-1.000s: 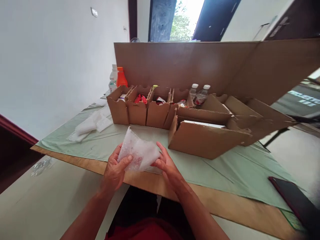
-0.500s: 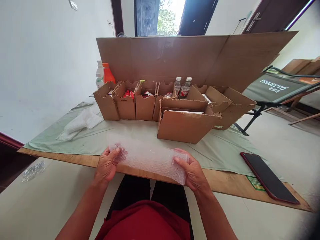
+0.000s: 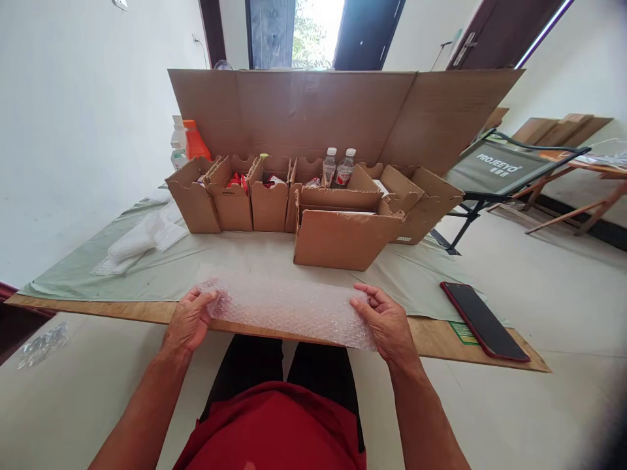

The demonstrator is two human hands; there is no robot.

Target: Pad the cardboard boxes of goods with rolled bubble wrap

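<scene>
A clear sheet of bubble wrap (image 3: 287,305) is stretched flat over the near edge of the wooden table (image 3: 435,336). My left hand (image 3: 189,320) pinches its left end and my right hand (image 3: 386,320) grips its right end. Just beyond the sheet stands an open brown cardboard box (image 3: 343,238) on the pale green cloth (image 3: 245,258). Behind it a row of small open cardboard boxes (image 3: 230,202) holds red packets and other small items. Two small clear bottles (image 3: 337,166) stand further back.
A tall cardboard panel (image 3: 304,111) stands at the back. More bubble wrap (image 3: 137,241) lies at the left on the cloth. An orange bottle (image 3: 194,141) stands at the back left. A dark phone (image 3: 482,320) lies at the right table edge. A folding chair (image 3: 499,173) stands to the right.
The bubble wrap, bunched between my hands a second ago, has been pulled out into a long flat sheet. My hands have moved apart and the view has shifted right.
</scene>
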